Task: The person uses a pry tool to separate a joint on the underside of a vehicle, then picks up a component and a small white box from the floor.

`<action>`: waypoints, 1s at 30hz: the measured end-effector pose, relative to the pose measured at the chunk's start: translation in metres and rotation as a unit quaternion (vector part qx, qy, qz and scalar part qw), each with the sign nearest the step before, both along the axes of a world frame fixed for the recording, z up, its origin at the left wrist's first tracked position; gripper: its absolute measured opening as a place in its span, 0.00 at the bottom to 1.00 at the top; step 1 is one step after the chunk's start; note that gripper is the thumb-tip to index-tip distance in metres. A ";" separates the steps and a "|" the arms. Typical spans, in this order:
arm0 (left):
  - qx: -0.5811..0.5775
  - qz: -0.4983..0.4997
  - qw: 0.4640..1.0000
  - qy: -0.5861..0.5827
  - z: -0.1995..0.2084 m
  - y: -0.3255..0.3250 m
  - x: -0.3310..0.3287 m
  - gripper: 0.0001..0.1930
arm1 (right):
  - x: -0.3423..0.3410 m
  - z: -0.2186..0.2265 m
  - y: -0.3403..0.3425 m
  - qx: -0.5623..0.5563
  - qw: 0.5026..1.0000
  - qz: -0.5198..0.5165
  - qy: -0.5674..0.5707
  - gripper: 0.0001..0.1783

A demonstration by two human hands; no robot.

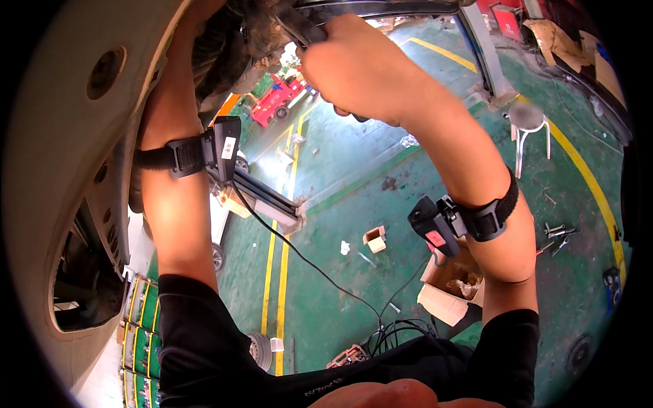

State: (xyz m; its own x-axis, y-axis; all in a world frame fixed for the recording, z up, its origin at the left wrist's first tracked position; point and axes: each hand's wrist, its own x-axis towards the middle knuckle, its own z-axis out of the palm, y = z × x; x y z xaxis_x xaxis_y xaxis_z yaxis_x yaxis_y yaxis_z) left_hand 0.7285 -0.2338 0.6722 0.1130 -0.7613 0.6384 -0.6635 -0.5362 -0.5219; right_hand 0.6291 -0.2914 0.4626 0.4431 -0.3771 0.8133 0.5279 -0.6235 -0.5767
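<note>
My right hand (pixel 354 64) is raised at the top, its fingers wrapped round a dark handle-like bar (pixel 299 24). The bar runs up and left toward the dark parts (pixel 224 41) of the vehicle's underside; its far end does not show clearly. My left arm reaches up between a pale metal vehicle panel (pixel 61 136) and those dark parts. Only the edge of my left hand (pixel 204 8) shows at the upper border, with the fingers hidden. Each forearm carries a strapped black device, one on the left (pixel 223 148) and one on the right (pixel 435 224).
Cables (pixel 320 272) trail from both arm devices. Below on the green floor are an open carton (pixel 445 302), a small box (pixel 375 239) and several hand tools (pixel 559 232). A round stool (pixel 527 119) stands at right, near a lift post (pixel 486 54). A red wheeled machine (pixel 275 102) is farther off.
</note>
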 end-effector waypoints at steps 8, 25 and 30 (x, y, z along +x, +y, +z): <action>0.014 -0.059 0.998 0.032 -0.003 -0.001 -0.001 0.25 | 0.024 -0.008 0.001 0.044 0.998 -0.054 0.000 0.14; 0.059 -0.130 0.990 0.013 0.010 -0.002 0.023 0.23 | 0.041 -0.021 0.024 0.019 0.994 -0.100 -0.026 0.09; 0.059 -0.103 0.993 0.022 0.009 -0.002 0.018 0.24 | 0.036 -0.013 0.027 -0.058 0.990 -0.128 -0.022 0.13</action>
State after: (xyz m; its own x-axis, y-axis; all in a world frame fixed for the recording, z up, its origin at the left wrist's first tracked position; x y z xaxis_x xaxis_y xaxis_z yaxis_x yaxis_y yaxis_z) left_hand 0.7462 -0.2360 0.6808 -0.0263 -0.8403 0.5416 -0.7762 -0.3242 -0.5407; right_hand 0.6655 -0.2643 0.4491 0.3091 -0.3755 0.8738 0.3670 -0.8005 -0.4738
